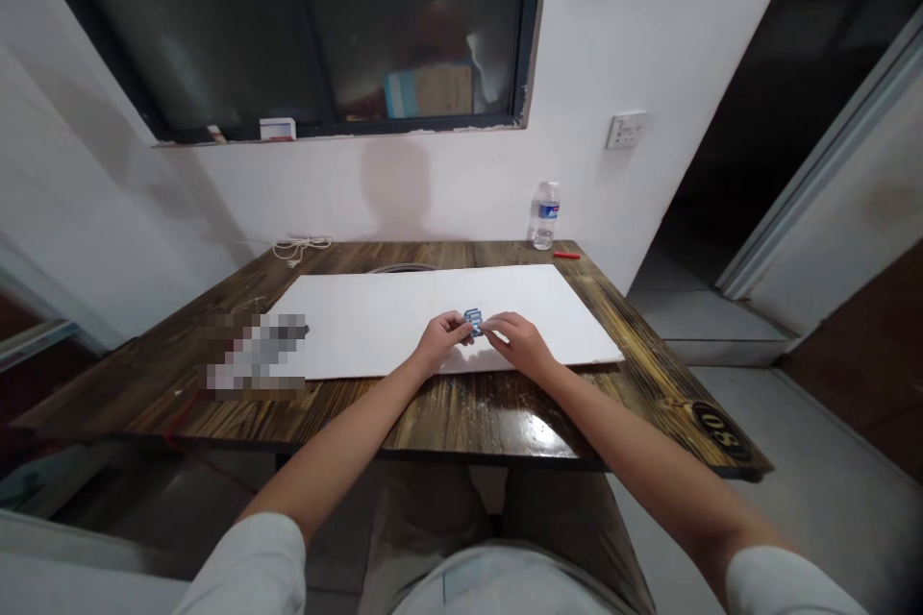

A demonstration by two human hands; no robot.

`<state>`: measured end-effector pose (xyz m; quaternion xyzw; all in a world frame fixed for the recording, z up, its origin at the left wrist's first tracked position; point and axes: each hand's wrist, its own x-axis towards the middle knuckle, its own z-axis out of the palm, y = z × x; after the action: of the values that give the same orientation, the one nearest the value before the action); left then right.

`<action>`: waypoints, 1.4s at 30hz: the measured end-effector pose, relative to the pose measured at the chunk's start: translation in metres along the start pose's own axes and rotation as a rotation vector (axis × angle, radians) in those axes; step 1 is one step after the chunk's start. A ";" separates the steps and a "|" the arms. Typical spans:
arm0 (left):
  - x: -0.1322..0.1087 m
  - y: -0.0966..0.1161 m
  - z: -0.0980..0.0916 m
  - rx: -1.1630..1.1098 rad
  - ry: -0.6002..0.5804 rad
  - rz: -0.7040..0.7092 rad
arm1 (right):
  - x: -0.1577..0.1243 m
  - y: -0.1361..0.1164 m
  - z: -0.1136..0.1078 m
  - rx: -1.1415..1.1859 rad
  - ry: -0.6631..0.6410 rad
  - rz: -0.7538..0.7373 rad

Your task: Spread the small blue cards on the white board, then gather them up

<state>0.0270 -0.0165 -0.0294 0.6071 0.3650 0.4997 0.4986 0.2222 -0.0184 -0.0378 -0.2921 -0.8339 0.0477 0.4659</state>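
Above the white board (375, 327), my left hand (441, 339) pinches a small blue-and-white piece (472, 316) with slot-like gaps. Its exact kind is too small to make out. From the other side my right hand (520, 342) reaches in, with its thumb and fingertips closed together at the piece's right edge. Both hands are near each other over the right half of the board, and their fingers partly cover the piece.
The board lies on a dark wooden table (433, 413). Along the back are a coiled white cable (301, 248), a water bottle (546, 215) and a red pen-like stick (566, 256). A blurred patch (263, 351) covers things at the left. A number plate (721, 430) marks the right corner.
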 end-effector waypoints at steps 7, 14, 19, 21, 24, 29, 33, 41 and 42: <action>0.001 0.001 -0.004 0.050 0.044 -0.001 | 0.003 -0.001 -0.002 0.015 -0.064 -0.098; 0.007 0.004 -0.017 0.201 0.238 0.104 | 0.004 0.012 -0.001 -0.036 -0.072 -0.032; 0.015 0.003 -0.030 0.158 0.340 0.043 | 0.004 0.029 0.004 -0.148 -0.153 0.087; 0.019 0.003 -0.036 0.137 0.401 0.001 | 0.005 0.031 0.004 -0.216 -0.251 0.129; 0.027 0.005 -0.047 0.127 0.473 -0.072 | 0.009 0.030 0.002 -0.293 -0.428 0.177; 0.045 0.009 -0.055 0.107 0.534 -0.174 | 0.033 0.014 0.004 -0.306 -0.737 0.363; 0.054 0.005 -0.046 0.001 0.572 -0.221 | 0.052 -0.007 0.018 -0.330 -0.785 0.406; 0.044 -0.011 -0.040 -0.005 0.598 -0.230 | 0.046 -0.021 0.032 -0.400 -0.574 0.235; 0.042 -0.012 -0.041 -0.004 0.592 -0.225 | 0.046 -0.021 0.031 -0.418 -0.576 0.224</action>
<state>-0.0021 0.0358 -0.0302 0.3902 0.5582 0.5971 0.4238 0.1699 -0.0049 -0.0137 -0.4450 -0.8853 0.0074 0.1345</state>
